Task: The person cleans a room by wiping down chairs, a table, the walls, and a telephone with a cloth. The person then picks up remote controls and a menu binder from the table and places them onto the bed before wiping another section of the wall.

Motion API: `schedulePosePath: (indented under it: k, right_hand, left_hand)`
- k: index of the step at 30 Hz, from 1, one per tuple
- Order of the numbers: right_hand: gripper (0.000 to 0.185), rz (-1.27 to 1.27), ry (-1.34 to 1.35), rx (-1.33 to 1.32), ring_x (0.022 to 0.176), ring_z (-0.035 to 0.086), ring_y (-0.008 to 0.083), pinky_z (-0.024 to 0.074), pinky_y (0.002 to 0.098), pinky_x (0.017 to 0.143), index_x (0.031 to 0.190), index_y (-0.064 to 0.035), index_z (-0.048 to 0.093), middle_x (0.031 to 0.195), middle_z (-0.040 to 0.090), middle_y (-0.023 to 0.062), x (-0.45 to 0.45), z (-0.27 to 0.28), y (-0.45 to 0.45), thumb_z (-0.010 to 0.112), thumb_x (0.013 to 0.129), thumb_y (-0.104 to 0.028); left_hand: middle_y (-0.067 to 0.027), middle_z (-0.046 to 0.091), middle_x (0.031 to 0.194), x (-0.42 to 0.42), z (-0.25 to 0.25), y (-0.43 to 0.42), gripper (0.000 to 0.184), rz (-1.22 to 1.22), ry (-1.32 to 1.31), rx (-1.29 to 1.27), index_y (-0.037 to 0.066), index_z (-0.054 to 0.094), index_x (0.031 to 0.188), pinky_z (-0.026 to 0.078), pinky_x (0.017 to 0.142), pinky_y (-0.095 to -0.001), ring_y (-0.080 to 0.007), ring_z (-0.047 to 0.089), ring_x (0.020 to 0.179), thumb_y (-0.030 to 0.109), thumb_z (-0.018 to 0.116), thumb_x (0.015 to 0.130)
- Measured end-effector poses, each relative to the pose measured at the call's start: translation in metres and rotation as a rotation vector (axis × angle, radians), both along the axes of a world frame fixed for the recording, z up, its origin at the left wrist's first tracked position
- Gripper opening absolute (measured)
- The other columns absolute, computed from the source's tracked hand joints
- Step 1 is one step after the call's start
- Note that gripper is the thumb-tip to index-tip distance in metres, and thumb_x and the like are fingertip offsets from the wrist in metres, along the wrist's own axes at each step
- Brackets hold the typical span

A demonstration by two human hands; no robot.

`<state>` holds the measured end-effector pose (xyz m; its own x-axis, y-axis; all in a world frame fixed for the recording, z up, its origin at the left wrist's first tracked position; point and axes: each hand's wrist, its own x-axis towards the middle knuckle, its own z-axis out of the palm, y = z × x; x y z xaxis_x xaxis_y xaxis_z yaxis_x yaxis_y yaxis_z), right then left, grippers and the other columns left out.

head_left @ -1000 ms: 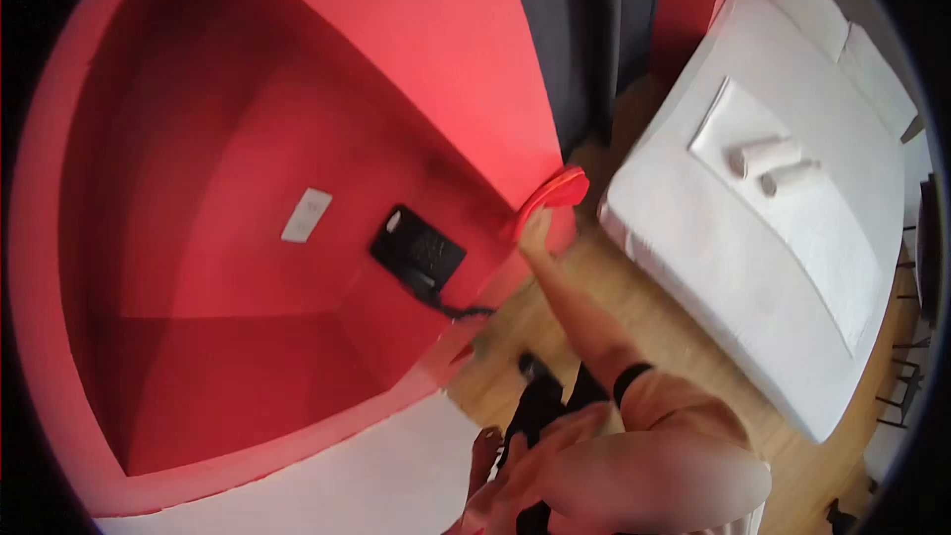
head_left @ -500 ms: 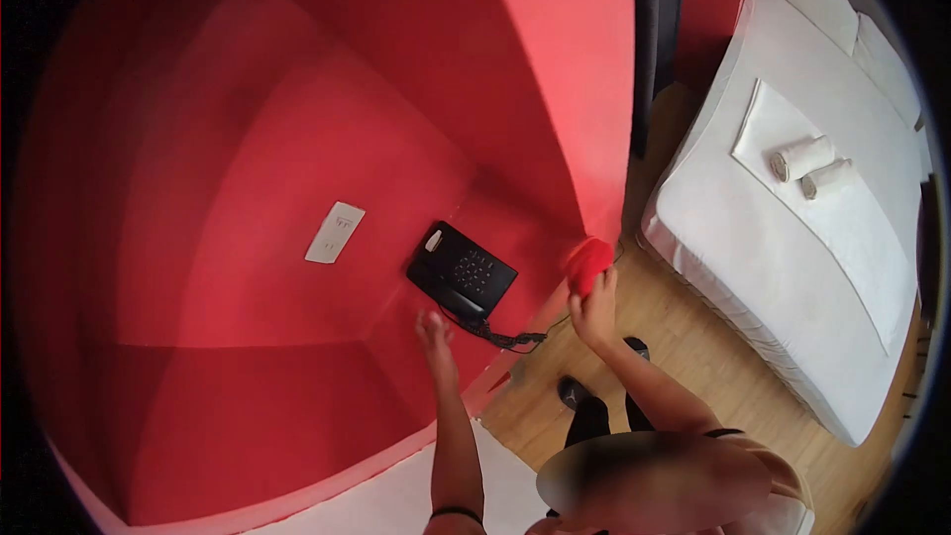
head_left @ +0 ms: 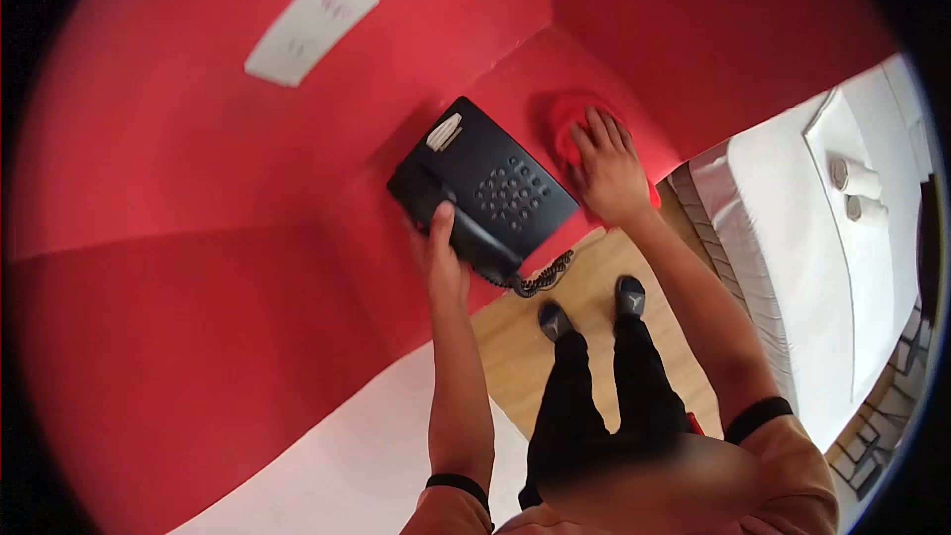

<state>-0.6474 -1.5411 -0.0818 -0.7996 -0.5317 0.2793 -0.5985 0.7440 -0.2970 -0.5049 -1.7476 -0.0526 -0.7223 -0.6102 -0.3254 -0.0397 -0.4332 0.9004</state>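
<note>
My left hand [head_left: 441, 256] is closed on the near-left edge of a black desk telephone [head_left: 510, 193], thumb on top by the handset and the other fingers hidden beneath. The telephone is tilted, keypad up, over the red shelf [head_left: 550, 61]. Its coiled cord [head_left: 545, 275] hangs down near the shelf's front edge. Right of the telephone, my right hand [head_left: 612, 178] presses a red cloth [head_left: 567, 117] down on the shelf, fingers spread over it.
A white outlet plate [head_left: 312, 25] is on the red wall. To the right stands a bed [head_left: 792, 238] with white sheets and rolled towels [head_left: 854, 178]. Wood floor [head_left: 505, 357] and my feet show below. A white surface [head_left: 347, 446] lies at lower left.
My left hand has taken hold of the telephone and tilted it up. My right hand has moved the red cloth onto the shelf beside it. The view has come closer.
</note>
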Motion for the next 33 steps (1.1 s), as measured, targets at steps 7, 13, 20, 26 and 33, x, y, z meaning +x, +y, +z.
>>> schedulePosePath:
  k: [7, 13, 20, 26, 33]
  right_hand:
    - [0.059, -0.075, 0.042, 0.121, 0.131, 0.036, 0.0406, 0.0295, 0.0498, 0.109, 0.137, -0.0053, 0.043, 0.144, 0.036, 0.0244, -0.064, -0.026, -0.024, 0.055, 0.086, -0.033]
    - [0.064, -0.288, 0.119, 0.213, 0.137, 0.024, 0.0485, 0.0169, 0.0563, 0.113, 0.137, 0.0068, 0.04, 0.145, 0.027, 0.0353, 0.0, -0.035, -0.211, 0.043, 0.09, -0.037]
    - [0.049, 0.489, -0.242, -0.029, 0.137, 0.029, 0.0351, 0.0207, 0.0474, 0.114, 0.137, -0.0064, 0.045, 0.147, 0.033, 0.0178, 0.188, -0.016, -0.292, 0.042, 0.093, -0.026]
    - [0.049, 0.93, -0.114, -0.032, 0.129, 0.043, 0.0307, 0.0304, 0.0466, 0.11, 0.119, -0.0102, 0.06, 0.137, 0.047, 0.0137, 0.164, -0.021, -0.106, 0.066, 0.073, -0.024]
    - [0.062, -0.032, -0.115, 0.02, 0.133, 0.031, 0.0423, 0.0209, 0.0536, 0.112, 0.139, 0.0013, 0.036, 0.143, 0.035, 0.0249, -0.012, -0.01, 0.029, 0.054, 0.082, -0.018]
  left_hand:
    - [-0.0106, 0.047, 0.136, 0.234, 0.016, 0.029, 0.095, 0.083, -0.001, 0.194, 0.004, 0.033, 0.141, 0.04, 0.105, -0.0431, -0.0277, 0.048, 0.124, 0.045, 0.079, 0.069]
    - [-0.0136, 0.052, 0.125, 0.346, 0.046, 0.085, 0.099, 0.304, -0.158, 0.296, 0.001, 0.038, 0.134, 0.045, 0.097, -0.0415, -0.0284, 0.054, 0.114, 0.046, 0.084, 0.06]
    - [-0.0162, 0.049, 0.131, 0.347, 0.043, 0.114, 0.098, 0.434, -0.082, 0.468, 0.003, 0.037, 0.139, 0.048, 0.097, -0.0445, -0.0323, 0.053, 0.115, 0.047, 0.077, 0.061]
    - [-0.0125, 0.056, 0.121, 0.306, 0.063, 0.11, 0.096, 0.264, -0.099, 0.398, -0.002, 0.042, 0.132, 0.048, 0.094, -0.0391, -0.0253, 0.058, 0.109, 0.047, 0.083, 0.06]
    - [-0.0097, 0.056, 0.119, 0.321, 0.054, 0.124, 0.103, 0.151, -0.21, 0.318, -0.002, 0.04, 0.131, 0.046, 0.092, -0.0349, -0.0207, 0.056, 0.107, 0.055, 0.082, 0.057]
